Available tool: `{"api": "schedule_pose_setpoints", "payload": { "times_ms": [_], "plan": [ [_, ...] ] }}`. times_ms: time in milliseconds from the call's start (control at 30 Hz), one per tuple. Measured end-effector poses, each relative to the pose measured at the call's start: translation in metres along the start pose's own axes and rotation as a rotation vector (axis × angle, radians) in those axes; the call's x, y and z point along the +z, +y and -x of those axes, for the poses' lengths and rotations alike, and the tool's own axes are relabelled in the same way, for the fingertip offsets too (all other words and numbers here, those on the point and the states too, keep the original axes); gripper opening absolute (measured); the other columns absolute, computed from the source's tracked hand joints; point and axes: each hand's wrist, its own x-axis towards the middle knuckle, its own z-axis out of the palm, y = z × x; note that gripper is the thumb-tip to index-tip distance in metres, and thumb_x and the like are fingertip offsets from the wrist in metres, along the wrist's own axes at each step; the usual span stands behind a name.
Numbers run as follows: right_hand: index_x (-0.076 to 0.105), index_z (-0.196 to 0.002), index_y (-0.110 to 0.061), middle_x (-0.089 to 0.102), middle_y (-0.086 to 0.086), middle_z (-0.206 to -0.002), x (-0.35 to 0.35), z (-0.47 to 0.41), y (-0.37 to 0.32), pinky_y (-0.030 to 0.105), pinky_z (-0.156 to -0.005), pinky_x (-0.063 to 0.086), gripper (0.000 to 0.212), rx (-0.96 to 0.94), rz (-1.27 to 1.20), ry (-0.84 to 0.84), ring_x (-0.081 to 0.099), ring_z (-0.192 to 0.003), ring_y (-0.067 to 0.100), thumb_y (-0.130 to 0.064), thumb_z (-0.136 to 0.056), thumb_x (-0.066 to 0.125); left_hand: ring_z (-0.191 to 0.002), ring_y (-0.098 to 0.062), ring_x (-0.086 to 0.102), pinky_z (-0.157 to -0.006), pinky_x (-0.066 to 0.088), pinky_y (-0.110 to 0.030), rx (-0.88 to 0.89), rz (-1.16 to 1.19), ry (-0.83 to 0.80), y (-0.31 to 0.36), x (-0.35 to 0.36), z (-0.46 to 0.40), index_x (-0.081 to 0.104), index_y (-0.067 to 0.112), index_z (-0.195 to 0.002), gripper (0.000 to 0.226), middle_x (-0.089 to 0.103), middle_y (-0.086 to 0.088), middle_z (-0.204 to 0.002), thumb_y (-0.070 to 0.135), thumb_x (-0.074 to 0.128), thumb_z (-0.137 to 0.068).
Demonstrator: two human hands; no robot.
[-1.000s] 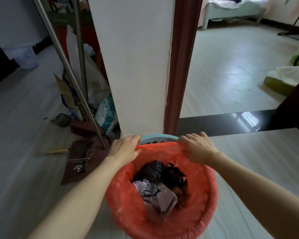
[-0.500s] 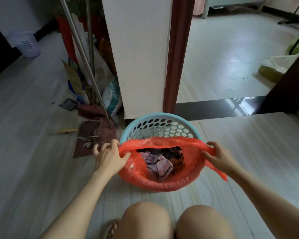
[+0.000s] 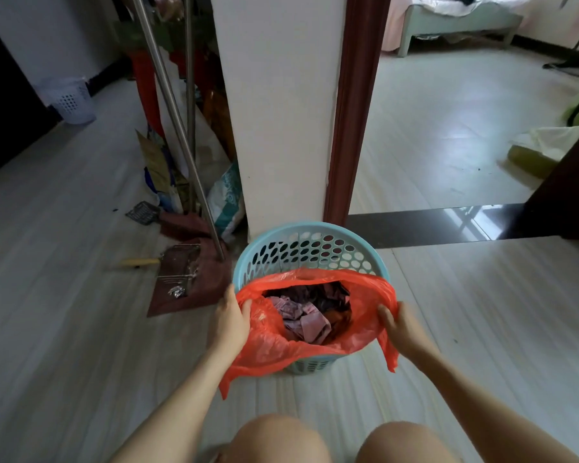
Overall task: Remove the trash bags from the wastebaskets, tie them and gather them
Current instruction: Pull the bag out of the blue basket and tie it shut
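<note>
Here, low in the frame, our two bare knees [image 3: 281, 439] sit just before the work. Above them, at lower centre, our left hand [image 3: 230, 317] has its grip closed on the left edge of the thin orange-red plastic trash bag [image 3: 271, 345], and our right hand [image 3: 400, 330] has its grip closed on the right edge. The bag's far edge is off the rim of the round pale-blue perforated plastic wastebasket [image 3: 310, 247], while its body and the crumpled purple and dark scraps [image 3: 306, 317] sit inside. We judge the step to be freeing the bag; next we should gather both edges together and lift straight up, keeping the mouth from spilling. We count one bag and two wastebaskets: this one, and a white perforated plastic wastebasket [image 3: 71, 102] at upper left, well apart.
</note>
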Motion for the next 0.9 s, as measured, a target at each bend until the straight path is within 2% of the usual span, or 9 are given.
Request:
{"api": "schedule_pose_setpoints", "payload": {
  "times_ms": [200, 300, 367, 433, 500, 600, 667, 767, 900],
  "plan": [
    [0.045, -0.095, -0.002, 0.052, 0.012, -0.086, 0.024, -0.051, -0.025, 0.027, -0.053, 0.034, 0.024, 0.029, -0.119, 0.032, 0.048, -0.075, 0.022, -0.026, -0.095, 0.043, -0.118, -0.041, 0.051, -0.095, 0.040, -0.042, -0.045, -0.069, 0.027, 0.003, -0.005, -0.055, 0.032, 0.004, -0.138, 0.048, 0.051, -0.024, -0.132, 0.022, 0.043, -0.096],
    [0.045, -0.106, 0.003, 0.054, 0.014, -0.093, 0.031, -0.071, -0.037, 0.032, -0.068, 0.041, 0.031, 0.031, -0.127, 0.050, 0.052, -0.082, 0.025, -0.026, -0.095, 0.044, -0.114, -0.042, 0.054, -0.091, 0.043, -0.043, -0.059, -0.108, 0.028, 0.004, -0.008, -0.077, 0.034, 0.007, -0.135, 0.044, 0.055, -0.024, -0.127, 0.027, 0.041, -0.096],
    [0.050, -0.092, 0.003, 0.060, 0.016, -0.080, 0.033, -0.078, -0.043, 0.039, -0.067, 0.047, 0.028, 0.038, -0.086, 0.031, 0.057, -0.070, 0.027, -0.025, -0.095, 0.045, -0.113, -0.042, 0.055, -0.091, 0.044, -0.044, -0.108, -0.147, -0.011, 0.004, -0.010, -0.085, 0.030, 0.012, -0.137, 0.048, 0.056, -0.023, -0.127, 0.035, 0.038, -0.096],
    [0.050, -0.081, -0.001, 0.062, 0.015, -0.073, 0.028, -0.078, -0.050, 0.038, -0.062, 0.050, 0.030, 0.047, 0.094, 0.003, 0.061, -0.061, 0.030, -0.029, -0.094, 0.047, -0.119, -0.039, 0.052, -0.095, 0.043, -0.044, -0.151, -0.199, -0.073, 0.005, -0.013, -0.087, 0.023, 0.016, -0.142, 0.061, 0.052, -0.020, -0.133, 0.046, 0.039, -0.093],
    [0.049, -0.099, -0.004, 0.063, 0.013, -0.094, 0.016, -0.073, -0.061, 0.037, -0.070, 0.049, 0.033, 0.044, 0.450, 0.021, 0.065, -0.087, 0.033, -0.035, -0.091, 0.047, -0.124, -0.036, 0.049, -0.098, 0.041, -0.041, -0.163, -0.252, -0.114, 0.009, -0.021, -0.084, 0.024, 0.012, -0.142, 0.071, 0.049, -0.018, -0.138, 0.053, 0.045, -0.088],
    [0.049, -0.097, -0.008, 0.061, 0.010, -0.094, -0.002, -0.072, -0.081, 0.033, -0.070, 0.046, 0.017, 0.028, 0.614, 0.031, 0.062, -0.090, 0.031, -0.021, -0.088, 0.044, -0.115, -0.031, 0.057, -0.090, 0.046, -0.036, -0.133, -0.343, -0.090, 0.019, -0.042, -0.080, 0.049, 0.015, -0.124, 0.057, 0.060, -0.012, -0.125, 0.054, 0.052, -0.083],
    [0.052, -0.083, -0.007, 0.057, 0.009, -0.079, -0.011, -0.076, -0.099, 0.030, -0.058, 0.047, 0.011, 0.013, 0.426, -0.038, 0.057, -0.068, 0.025, -0.015, -0.083, 0.045, -0.103, -0.028, 0.063, -0.084, 0.049, -0.033, -0.093, -0.285, -0.124, 0.030, -0.057, -0.081, 0.062, 0.016, -0.110, 0.043, 0.067, -0.009, -0.111, 0.047, 0.060, -0.080],
    [0.062, -0.082, 0.001, 0.054, 0.009, -0.065, -0.019, -0.078, -0.129, 0.032, -0.052, 0.045, 0.019, -0.033, -0.029, -0.040, 0.048, -0.052, 0.019, -0.006, -0.083, 0.045, -0.072, -0.020, 0.062, -0.067, 0.048, -0.027, -0.059, 0.216, -0.196, 0.059, -0.072, -0.080, 0.067, 0.005, -0.103, 0.023, 0.067, -0.007, -0.081, 0.016, 0.065, -0.083],
    [0.062, -0.086, -0.007, 0.052, 0.007, -0.058, -0.030, -0.070, -0.165, 0.021, -0.041, 0.038, 0.028, -0.139, -0.348, -0.059, 0.045, -0.042, 0.013, 0.005, -0.085, 0.036, -0.064, -0.013, 0.053, -0.058, 0.045, -0.021, 0.075, 0.521, -0.111, 0.107, -0.093, -0.080, 0.059, 0.007, -0.110, 0.027, 0.059, -0.011, -0.093, -0.003, 0.057, -0.085]
  ]
}}
